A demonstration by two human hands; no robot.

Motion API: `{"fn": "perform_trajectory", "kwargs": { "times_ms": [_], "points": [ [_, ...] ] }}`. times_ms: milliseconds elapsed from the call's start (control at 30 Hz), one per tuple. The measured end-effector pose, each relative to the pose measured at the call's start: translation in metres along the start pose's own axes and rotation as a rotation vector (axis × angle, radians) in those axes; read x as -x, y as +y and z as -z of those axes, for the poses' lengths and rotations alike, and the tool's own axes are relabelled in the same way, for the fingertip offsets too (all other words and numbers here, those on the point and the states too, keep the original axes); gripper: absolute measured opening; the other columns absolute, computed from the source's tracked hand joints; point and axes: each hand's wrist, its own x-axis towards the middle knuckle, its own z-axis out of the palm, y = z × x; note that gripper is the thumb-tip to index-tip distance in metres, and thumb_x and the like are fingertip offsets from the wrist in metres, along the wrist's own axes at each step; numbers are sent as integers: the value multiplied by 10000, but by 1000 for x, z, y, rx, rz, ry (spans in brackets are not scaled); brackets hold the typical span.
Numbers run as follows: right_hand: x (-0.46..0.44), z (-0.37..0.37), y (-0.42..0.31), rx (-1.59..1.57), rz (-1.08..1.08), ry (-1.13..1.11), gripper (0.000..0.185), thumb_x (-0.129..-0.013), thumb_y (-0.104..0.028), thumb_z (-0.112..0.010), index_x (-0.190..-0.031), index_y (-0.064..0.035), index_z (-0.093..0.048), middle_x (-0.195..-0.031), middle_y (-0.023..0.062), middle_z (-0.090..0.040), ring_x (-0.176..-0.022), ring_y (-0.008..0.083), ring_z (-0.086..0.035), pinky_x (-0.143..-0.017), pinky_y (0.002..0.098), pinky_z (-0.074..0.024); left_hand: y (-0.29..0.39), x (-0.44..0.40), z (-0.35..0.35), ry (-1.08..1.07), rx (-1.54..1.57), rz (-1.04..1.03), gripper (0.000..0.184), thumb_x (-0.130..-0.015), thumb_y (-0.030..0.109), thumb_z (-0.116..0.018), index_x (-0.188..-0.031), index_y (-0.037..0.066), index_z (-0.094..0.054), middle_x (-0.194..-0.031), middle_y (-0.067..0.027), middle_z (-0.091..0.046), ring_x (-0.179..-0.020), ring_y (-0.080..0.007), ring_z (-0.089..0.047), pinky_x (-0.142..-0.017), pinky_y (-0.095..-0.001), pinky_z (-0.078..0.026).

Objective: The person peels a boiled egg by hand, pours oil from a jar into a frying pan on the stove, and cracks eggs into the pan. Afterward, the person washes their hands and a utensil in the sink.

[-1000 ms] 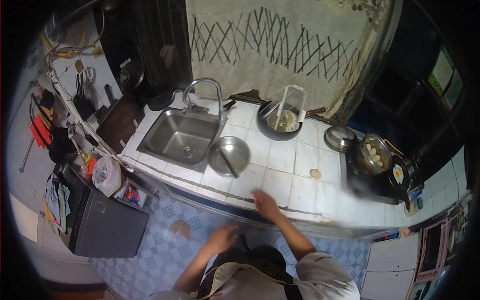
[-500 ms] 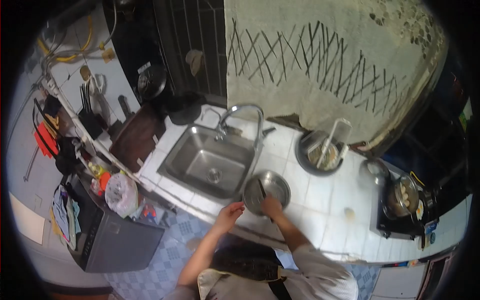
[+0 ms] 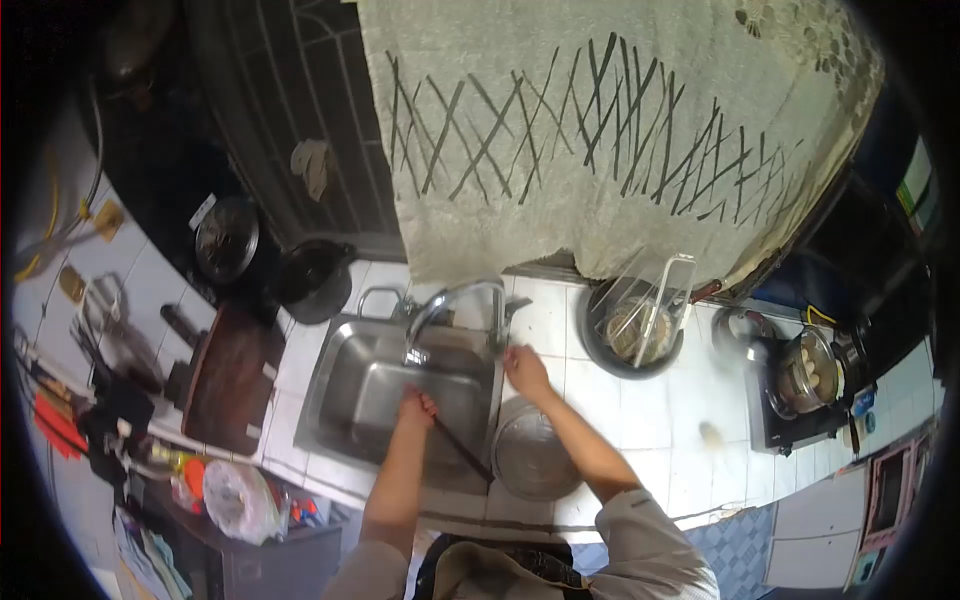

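Observation:
Over the stainless steel sink (image 3: 345, 385), my left hand (image 3: 418, 406) is closed around a long, thin dark utensil (image 3: 463, 447). It slants down to the right, with its low end near the metal bowl; its exact kind is unclear. Fingers curled, my right hand (image 3: 526, 372) is beside the base of the curved chrome faucet (image 3: 455, 292). Whether it touches the faucet, or what its fingers close on, I cannot make out. The round metal bowl (image 3: 537, 455) rests on the white tiled counter just right of the sink, below my right forearm.
A dark pan (image 3: 592, 350) with a clear cover propped in it stands at the back right. Farther right, a pot (image 3: 806, 375) sits on the stove (image 3: 775, 432). Left of the sink are a black pot (image 3: 312, 282) and a brown cutting board (image 3: 232, 380).
My right hand has left the bowl and moved up to the faucet. My left hand has moved over the sink and now holds the dark utensil. The camera view has shifted.

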Motion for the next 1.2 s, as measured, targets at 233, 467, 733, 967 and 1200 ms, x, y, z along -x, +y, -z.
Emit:
{"fn": "perform_trajectory", "kwargs": {
  "times_ms": [233, 467, 733, 967, 1200],
  "points": [
    [-146, -15, 72, 100, -205, 106, 194, -751, -137, -519, -823, 8, -625, -851, 217, -617, -846, 335, -598, -749, 404, -464, 42, -52, 4, -35, -23, 55, 231, -898, 206, -381, -683, 121, -387, -533, 1, -277, -394, -111, -233, -354, -263, -188],
    [-125, -25, 67, 3, -306, 319, 226, -730, -182, -545, -801, 22, -609, -774, 193, -626, -758, 343, -604, -718, 375, -467, 36, -167, 41, -162, -1273, -594, 441, -646, 95, -601, -1069, 13, -509, -854, -142, -618, -798, -293, -609, -675, -385, -481],
    [37, -72, -61, -743, -664, -601, 320, -899, -313, -487, -1001, -17, -551, -656, 19, -548, -503, 93, -500, -393, 219, -328, 11, -111, -17, -129, -934, -602, 194, -805, 153, -554, -962, 40, -569, -848, -107, -594, -775, -227, -581, -689, -328, -479],
    [36, -64, -99, -564, -496, -642, 216, -892, -188, -407, -951, -40, -552, -568, -18, -445, -436, 58, -381, -381, 216, -285, 19, -108, -8, -126, -198, -404, 113, -854, 145, -455, -867, 58, -526, -701, -16, -470, -624, -135, -497, -516, -277, -417],
    [46, -68, -98, -380, -365, -578, 202, -839, -169, -421, -939, -52, -552, -556, 0, -470, -346, 81, -355, -315, 266, -261, 36, -86, 4, -9, -422, -405, 155, -869, 145, -423, -968, 42, -481, -780, -72, -488, -673, -129, -496, -529, -303, -406]
  ]
}}
